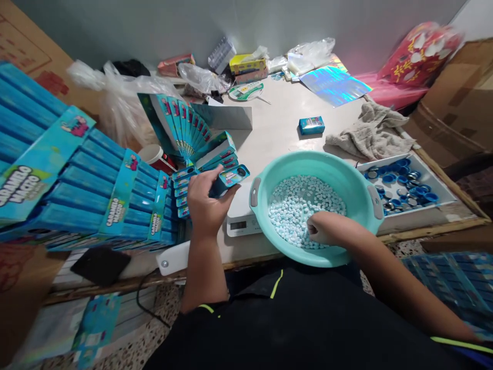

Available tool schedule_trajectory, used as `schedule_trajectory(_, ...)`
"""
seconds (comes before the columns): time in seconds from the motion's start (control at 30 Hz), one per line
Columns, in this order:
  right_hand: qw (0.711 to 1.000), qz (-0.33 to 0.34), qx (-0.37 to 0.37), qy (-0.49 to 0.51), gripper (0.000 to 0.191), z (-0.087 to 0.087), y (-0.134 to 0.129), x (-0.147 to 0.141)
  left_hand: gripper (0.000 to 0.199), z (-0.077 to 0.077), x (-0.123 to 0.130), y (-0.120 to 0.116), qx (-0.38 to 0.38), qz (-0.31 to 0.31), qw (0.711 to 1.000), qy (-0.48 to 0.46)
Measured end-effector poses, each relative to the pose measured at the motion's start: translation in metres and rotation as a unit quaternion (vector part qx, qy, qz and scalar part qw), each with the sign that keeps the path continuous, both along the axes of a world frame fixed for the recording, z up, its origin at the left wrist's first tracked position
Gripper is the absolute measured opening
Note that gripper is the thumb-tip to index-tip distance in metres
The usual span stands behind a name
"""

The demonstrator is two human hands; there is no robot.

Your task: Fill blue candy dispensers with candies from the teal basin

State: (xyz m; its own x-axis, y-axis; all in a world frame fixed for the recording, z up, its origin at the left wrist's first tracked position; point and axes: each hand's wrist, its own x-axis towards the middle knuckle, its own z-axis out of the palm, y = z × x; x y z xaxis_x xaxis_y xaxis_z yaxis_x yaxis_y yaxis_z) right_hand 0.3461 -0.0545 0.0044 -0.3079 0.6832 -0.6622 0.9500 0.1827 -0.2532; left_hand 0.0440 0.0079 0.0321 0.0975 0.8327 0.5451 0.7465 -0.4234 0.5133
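Observation:
Between the thumb and fingers of my left hand (210,198) is a small blue tin (233,176) with a dark round opening at its top end. My right hand (321,228) is down in the turquoise basin (358,190), its fingers curled against the pale blue and white candies (288,205). What those fingers hold, if anything, is hidden. Part of a white scale (242,225) shows left of the basin. Another blue tin (311,125) lies on the table behind the basin. Several blue tins (182,192) are lined up just left of my left hand.
Stacked blue cartons (123,190) fill the left side. A white tray (442,198) of blue caps stands right of the basin, with a grey cloth (370,131) behind it. Plastic bags (311,54) and a yellow box (248,64) lie along the wall.

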Motion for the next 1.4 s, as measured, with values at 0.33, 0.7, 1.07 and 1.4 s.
schedule_trajectory(0.33,1.0,-0.005,0.012,0.019,0.014,0.01,0.003,0.003,0.043,0.007,0.01,0.011,0.073,-0.1,0.98,0.153)
schedule_trajectory(0.7,1.0,-0.004,-0.015,-0.016,0.022,0.02,0.006,-0.002,0.039,0.004,0.025,0.019,0.159,-0.15,0.95,0.221)
schedule_trajectory(1.07,1.0,-0.013,-0.005,0.008,0.021,-0.003,0.006,0.005,0.064,-0.062,-0.005,0.024,-0.143,0.01,0.952,-0.271)
schedule_trajectory(1.4,0.998,-0.035,-0.017,0.041,0.011,-0.009,0.006,0.012,0.071,-0.044,-0.031,0.011,-0.076,-0.01,0.965,-0.251)
